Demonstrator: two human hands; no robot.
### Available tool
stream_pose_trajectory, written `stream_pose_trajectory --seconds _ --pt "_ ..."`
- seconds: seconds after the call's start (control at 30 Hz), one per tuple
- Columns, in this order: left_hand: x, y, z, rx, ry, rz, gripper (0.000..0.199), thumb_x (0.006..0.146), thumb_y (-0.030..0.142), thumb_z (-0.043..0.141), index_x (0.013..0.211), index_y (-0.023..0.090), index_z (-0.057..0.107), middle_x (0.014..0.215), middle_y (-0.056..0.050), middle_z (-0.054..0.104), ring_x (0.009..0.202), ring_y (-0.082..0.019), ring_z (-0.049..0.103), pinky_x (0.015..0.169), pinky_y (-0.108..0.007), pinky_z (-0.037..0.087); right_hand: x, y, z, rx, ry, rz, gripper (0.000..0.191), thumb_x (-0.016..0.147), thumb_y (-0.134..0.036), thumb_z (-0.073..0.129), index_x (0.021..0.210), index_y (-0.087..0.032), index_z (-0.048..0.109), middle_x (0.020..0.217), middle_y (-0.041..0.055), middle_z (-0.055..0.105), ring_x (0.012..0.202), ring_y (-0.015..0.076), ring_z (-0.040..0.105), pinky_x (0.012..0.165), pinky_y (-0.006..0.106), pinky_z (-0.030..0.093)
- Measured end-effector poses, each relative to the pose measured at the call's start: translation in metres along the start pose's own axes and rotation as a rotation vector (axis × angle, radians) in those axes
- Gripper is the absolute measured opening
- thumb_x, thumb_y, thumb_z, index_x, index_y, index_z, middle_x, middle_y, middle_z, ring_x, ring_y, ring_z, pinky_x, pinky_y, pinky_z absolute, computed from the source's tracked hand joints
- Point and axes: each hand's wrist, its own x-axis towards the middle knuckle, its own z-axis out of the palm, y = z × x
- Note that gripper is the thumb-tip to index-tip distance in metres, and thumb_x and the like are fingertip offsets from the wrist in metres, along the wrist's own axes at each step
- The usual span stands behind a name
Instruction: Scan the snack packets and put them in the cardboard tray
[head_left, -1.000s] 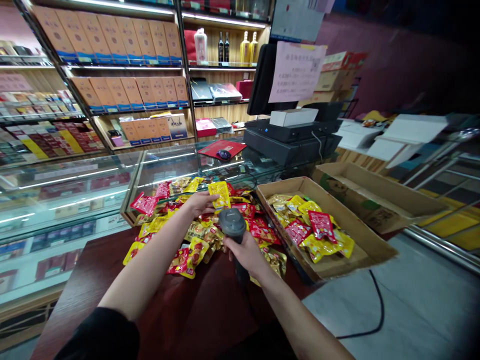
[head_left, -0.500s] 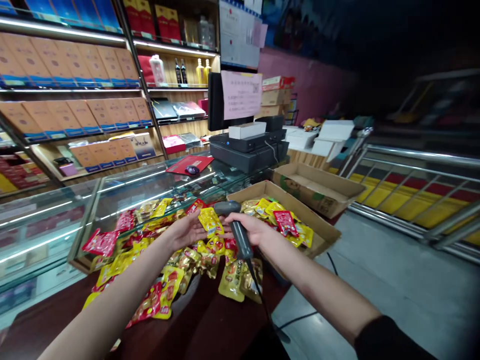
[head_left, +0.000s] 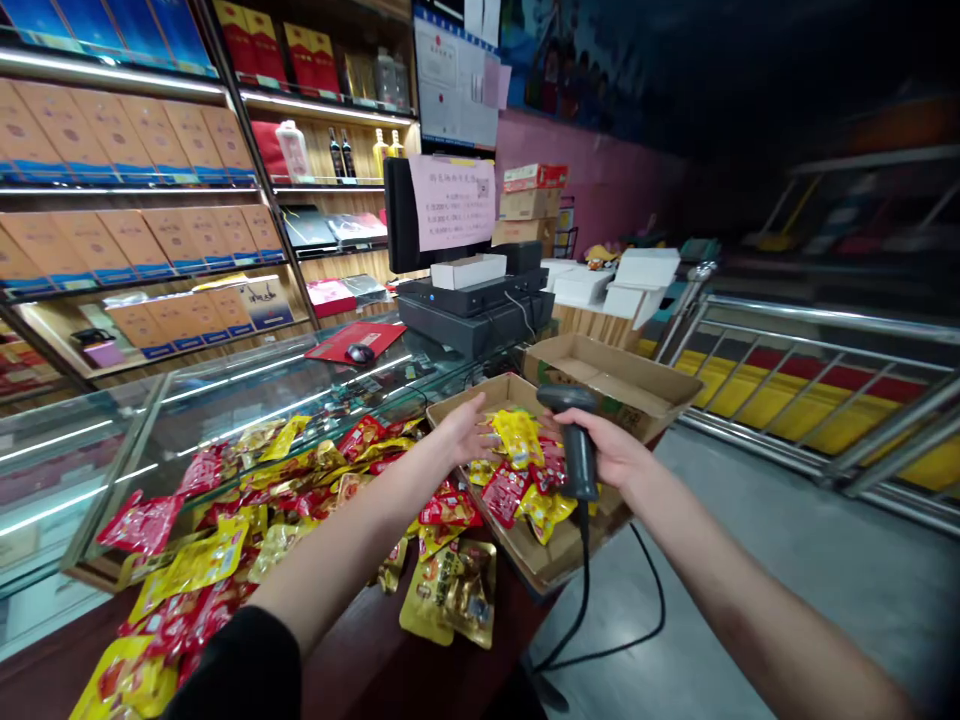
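My right hand (head_left: 611, 445) is wrapped around the grip of a dark grey barcode scanner (head_left: 579, 450), whose head points left and whose cable hangs down. Over the open cardboard box (head_left: 547, 565), my left hand (head_left: 466, 432) reaches with its fingers stretched out and apart. A yellow snack packet (head_left: 517, 437) lies just past its fingertips; whether they still touch is hard to see. Red snack packets (head_left: 507, 492) and more yellow ones are inside this box. To the left, a pile of red, yellow and gold packets (head_left: 300, 500) spreads over the counter.
Two gold pouches (head_left: 450, 592) lie on the dark red counter front (head_left: 360, 650). Behind the box stands another cardboard box (head_left: 615, 375). A monitor (head_left: 401, 215) and cash drawer (head_left: 465, 315) are at the back, a mouse (head_left: 360, 353) before them. Metal railing (head_left: 825, 340) runs at right.
Both hands have moved right, from above the packet pile to above the box. The yellow packet went with my left hand and is now at the box. The camera view has shifted slightly.
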Motion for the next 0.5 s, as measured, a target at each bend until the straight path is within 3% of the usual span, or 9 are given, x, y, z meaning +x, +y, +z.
stream_pose_trajectory --seconds 0.1,0.2,0.33,0.5 --pt "-0.004 -0.005 -0.007 0.025 0.058 0.002 0.051 0.087 0.051 0.042 0.123 0.016 0.049 0.130 -0.021 0.049 0.111 -0.033 0.056 0.082 -0.048 0.049 -0.003 0.000 -0.001 0.022 0.013 0.010 0.019 0.076 -0.015 0.055 0.092 -0.016 0.063 0.080 0.0085 0.073 0.059 0.0174 0.067 0.058 0.029 0.056" --pt "-0.033 -0.009 -0.031 -0.020 0.090 0.053 0.045 0.088 0.047 0.044 0.120 0.015 0.052 0.133 -0.020 0.047 0.111 -0.032 0.056 0.083 -0.048 0.049 -0.010 0.007 0.019 0.049 -0.042 -0.002 0.023 0.075 -0.011 0.053 0.094 -0.016 0.064 0.091 0.0097 0.073 0.078 0.0189 0.070 0.069 0.028 0.058" --pt "-0.103 -0.016 -0.085 -0.087 0.093 0.157 0.043 0.087 0.044 0.050 0.115 0.013 0.057 0.130 -0.021 0.051 0.106 -0.030 0.059 0.083 -0.047 0.050 -0.025 0.033 0.069 0.036 -0.214 0.032 0.024 0.073 -0.010 0.053 0.093 -0.015 0.065 0.104 0.0116 0.070 0.101 0.0221 0.066 0.087 0.032 0.055" --pt "-0.199 -0.038 -0.162 -0.152 0.357 0.353 0.037 0.087 0.041 0.052 0.112 0.015 0.061 0.136 -0.016 0.048 0.112 -0.028 0.057 0.087 -0.041 0.050 -0.040 0.095 0.137 -0.031 -0.488 0.149 0.031 0.068 -0.013 0.064 0.098 -0.016 0.067 0.112 0.0109 0.067 0.109 0.0240 0.062 0.093 0.034 0.051"
